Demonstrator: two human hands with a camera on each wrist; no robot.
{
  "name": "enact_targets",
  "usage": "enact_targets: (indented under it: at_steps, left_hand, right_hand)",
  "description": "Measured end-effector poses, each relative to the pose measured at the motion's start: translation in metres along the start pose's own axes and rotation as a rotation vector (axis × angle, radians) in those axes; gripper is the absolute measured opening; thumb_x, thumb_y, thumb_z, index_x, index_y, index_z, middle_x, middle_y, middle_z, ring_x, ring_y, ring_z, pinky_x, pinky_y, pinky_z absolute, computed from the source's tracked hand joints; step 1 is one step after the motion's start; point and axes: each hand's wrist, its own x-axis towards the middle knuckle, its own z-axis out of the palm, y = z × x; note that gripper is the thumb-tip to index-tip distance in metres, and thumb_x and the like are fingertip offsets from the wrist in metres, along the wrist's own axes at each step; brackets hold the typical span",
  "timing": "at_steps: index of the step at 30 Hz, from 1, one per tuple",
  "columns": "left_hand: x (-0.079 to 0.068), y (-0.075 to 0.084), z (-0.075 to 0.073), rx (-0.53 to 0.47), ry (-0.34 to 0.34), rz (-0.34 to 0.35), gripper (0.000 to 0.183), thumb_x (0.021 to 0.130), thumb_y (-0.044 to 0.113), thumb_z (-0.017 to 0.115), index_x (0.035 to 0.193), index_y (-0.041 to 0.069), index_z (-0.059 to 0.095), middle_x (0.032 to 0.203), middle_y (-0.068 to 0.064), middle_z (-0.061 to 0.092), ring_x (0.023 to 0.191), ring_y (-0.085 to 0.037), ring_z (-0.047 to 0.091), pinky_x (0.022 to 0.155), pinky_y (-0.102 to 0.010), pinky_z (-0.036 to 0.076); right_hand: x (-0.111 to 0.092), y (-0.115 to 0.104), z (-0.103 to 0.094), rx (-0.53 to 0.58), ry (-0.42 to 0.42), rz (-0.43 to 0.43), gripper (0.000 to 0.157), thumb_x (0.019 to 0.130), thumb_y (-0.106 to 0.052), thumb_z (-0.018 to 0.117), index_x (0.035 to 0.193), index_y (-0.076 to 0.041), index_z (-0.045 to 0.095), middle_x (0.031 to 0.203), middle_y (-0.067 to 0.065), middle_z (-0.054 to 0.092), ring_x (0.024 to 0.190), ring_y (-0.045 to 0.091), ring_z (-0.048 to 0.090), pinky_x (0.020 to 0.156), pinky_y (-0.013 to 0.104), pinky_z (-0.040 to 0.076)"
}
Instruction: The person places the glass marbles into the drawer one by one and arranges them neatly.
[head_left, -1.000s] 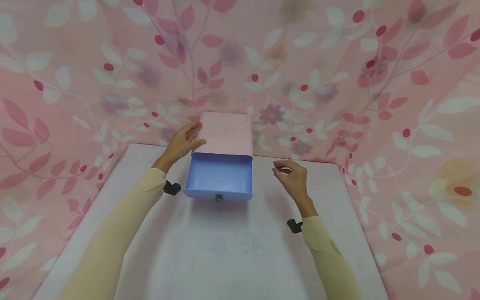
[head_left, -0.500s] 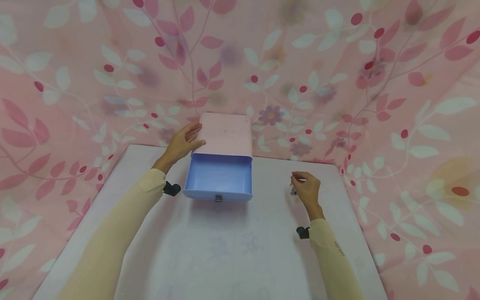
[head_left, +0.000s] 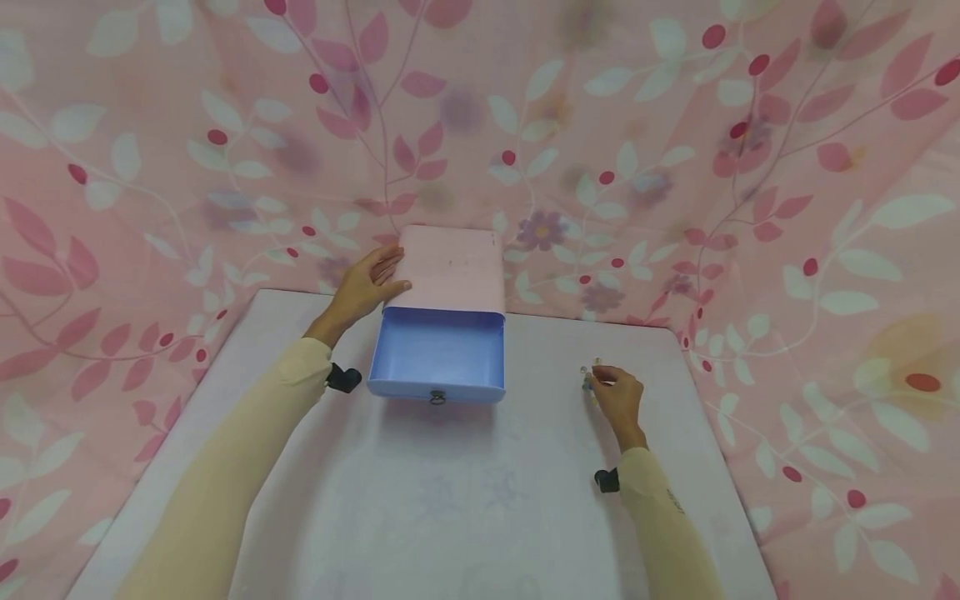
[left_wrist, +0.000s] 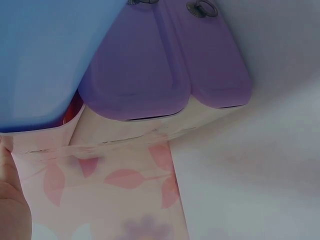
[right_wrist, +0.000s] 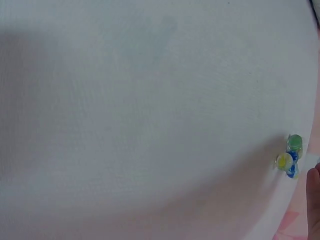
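Observation:
A small drawer cabinet with a pink top (head_left: 450, 265) stands at the back, its blue drawer (head_left: 437, 350) pulled out with nothing in it. Two purple drawers (left_wrist: 137, 70) below it are closed in the left wrist view. My left hand (head_left: 362, 287) rests against the cabinet's left side, thumb on the edge of the top. On the table to the right, my right hand (head_left: 619, 398) has its thumb and fingertips right at several small glass marbles (head_left: 587, 382). A green marble (right_wrist: 295, 141) and a yellow marble (right_wrist: 284, 161) show in the right wrist view. I cannot tell whether the fingertips pinch one.
The white table (head_left: 465, 517) carries the cabinet and marbles. A pink floral cloth (head_left: 637, 100) hangs behind and along both sides, close behind the cabinet. A metal ring pull (head_left: 437, 397) juts from the blue drawer's front.
My right hand has moved right and toward me, away from beside the drawer, and down to the marbles, which now show at its fingertips. My left hand and the drawer have stayed put.

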Motion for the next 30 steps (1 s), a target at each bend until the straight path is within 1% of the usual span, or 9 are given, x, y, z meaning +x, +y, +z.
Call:
enact_targets:
  at_steps: [3, 8, 11, 14, 18, 21, 23, 27, 30]
  left_hand:
    - [0.0, 0.001, 0.0, 0.012, 0.0, 0.002, 0.078, 0.086, 0.005, 0.074, 0.15, -0.004, 0.03, 0.153, -0.017, 0.036, 0.142, -0.029, 0.033, 0.114, -0.04, 0.031]
    - [-0.001, 0.002, 0.0, 0.02, -0.002, -0.006, 0.078, 0.087, 0.004, 0.073, 0.15, -0.004, 0.029, 0.153, -0.018, 0.034, 0.142, -0.03, 0.032, 0.113, -0.04, 0.031]
    - [-0.001, 0.003, 0.0, 0.015, -0.003, -0.012, 0.077, 0.087, 0.004, 0.072, 0.15, -0.004, 0.029, 0.153, -0.019, 0.034, 0.142, -0.03, 0.032, 0.113, -0.04, 0.031]
    - [0.0, 0.001, 0.0, 0.008, -0.001, -0.011, 0.077, 0.087, 0.005, 0.073, 0.15, -0.004, 0.029, 0.153, -0.018, 0.034, 0.142, -0.029, 0.032, 0.114, -0.04, 0.03]
    - [0.006, -0.013, -0.001, 0.016, 0.011, -0.008, 0.078, 0.087, 0.008, 0.074, 0.151, -0.001, 0.03, 0.154, -0.015, 0.035, 0.142, -0.027, 0.032, 0.114, -0.039, 0.03]
    - [0.009, -0.023, -0.002, 0.022, 0.024, -0.01, 0.079, 0.087, 0.012, 0.075, 0.151, 0.004, 0.031, 0.154, -0.011, 0.036, 0.142, -0.024, 0.033, 0.114, -0.039, 0.031]
    - [0.009, -0.026, -0.001, 0.028, 0.031, -0.014, 0.079, 0.086, 0.015, 0.076, 0.152, 0.007, 0.032, 0.154, -0.009, 0.037, 0.141, -0.023, 0.034, 0.113, -0.037, 0.031]
    - [0.007, -0.027, 0.0, 0.036, 0.038, -0.023, 0.08, 0.084, 0.021, 0.078, 0.151, 0.01, 0.035, 0.153, -0.006, 0.039, 0.14, -0.019, 0.036, 0.112, -0.033, 0.033]
    - [0.007, -0.025, 0.0, 0.032, 0.045, -0.019, 0.08, 0.084, 0.022, 0.078, 0.151, 0.01, 0.036, 0.152, -0.005, 0.04, 0.14, -0.018, 0.037, 0.111, -0.03, 0.034]
  right_hand:
    - [-0.001, 0.004, 0.002, -0.016, -0.011, 0.04, 0.022, 0.081, -0.002, 0.075, 0.102, 0.0, 0.074, 0.097, 0.015, 0.073, 0.088, 0.027, 0.07, 0.065, 0.018, 0.055]
    - [-0.002, 0.011, 0.005, -0.008, -0.004, 0.054, 0.024, 0.079, -0.002, 0.078, 0.103, -0.001, 0.074, 0.097, 0.015, 0.073, 0.088, 0.027, 0.07, 0.065, 0.013, 0.052]
    - [-0.003, 0.015, 0.007, -0.014, -0.01, 0.067, 0.026, 0.077, 0.0, 0.077, 0.104, 0.0, 0.074, 0.099, 0.015, 0.073, 0.088, 0.028, 0.07, 0.067, 0.018, 0.055]
    - [-0.003, 0.018, 0.008, -0.025, -0.024, 0.07, 0.028, 0.077, 0.004, 0.074, 0.105, 0.001, 0.073, 0.1, 0.017, 0.072, 0.09, 0.029, 0.07, 0.074, 0.03, 0.058]
    - [-0.003, 0.019, 0.009, -0.031, -0.034, 0.067, 0.029, 0.076, 0.006, 0.072, 0.105, 0.003, 0.073, 0.1, 0.019, 0.072, 0.089, 0.032, 0.07, 0.08, 0.041, 0.058]
    - [-0.003, 0.021, 0.01, -0.043, -0.03, 0.068, 0.029, 0.076, 0.007, 0.071, 0.105, 0.002, 0.073, 0.1, 0.019, 0.072, 0.089, 0.032, 0.07, 0.08, 0.042, 0.058]
    - [-0.003, 0.023, 0.01, -0.054, -0.03, 0.075, 0.029, 0.076, 0.006, 0.071, 0.104, 0.002, 0.074, 0.1, 0.019, 0.072, 0.088, 0.031, 0.07, 0.08, 0.041, 0.058]
    - [-0.004, 0.023, 0.011, -0.06, -0.036, 0.098, 0.028, 0.075, 0.006, 0.071, 0.102, 0.002, 0.074, 0.097, 0.018, 0.072, 0.087, 0.03, 0.069, 0.078, 0.039, 0.057]
    - [-0.003, 0.022, 0.012, -0.059, -0.035, 0.089, 0.028, 0.074, 0.006, 0.07, 0.102, 0.003, 0.074, 0.096, 0.019, 0.072, 0.087, 0.03, 0.068, 0.078, 0.04, 0.057]
